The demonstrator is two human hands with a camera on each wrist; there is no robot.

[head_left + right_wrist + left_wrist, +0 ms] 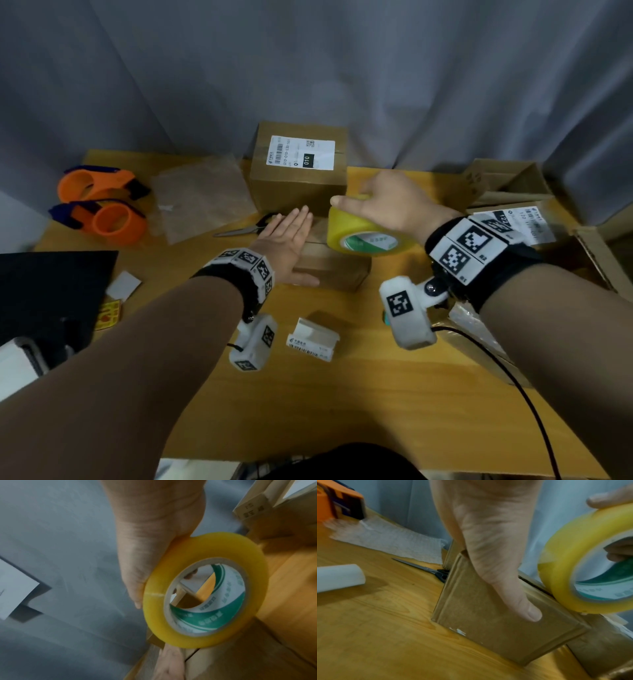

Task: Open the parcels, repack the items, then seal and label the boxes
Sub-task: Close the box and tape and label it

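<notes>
Small cardboard box (330,265), light and stiff, is pinned mid-table by the flat, spread left hand (287,240); tape roll (363,234), rigid, is gripped around its rim by the right hand (394,202).

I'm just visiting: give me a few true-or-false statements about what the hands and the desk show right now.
1. The right hand grips a yellow tape roll. True.
2. The left hand holds the scissors. False: it lies flat on the small box; the scissors lie on the desk.
3. Two orange tape dispensers lie at the far left. True.
4. The tall box at the back has no label. False: a white label is on top.
</notes>
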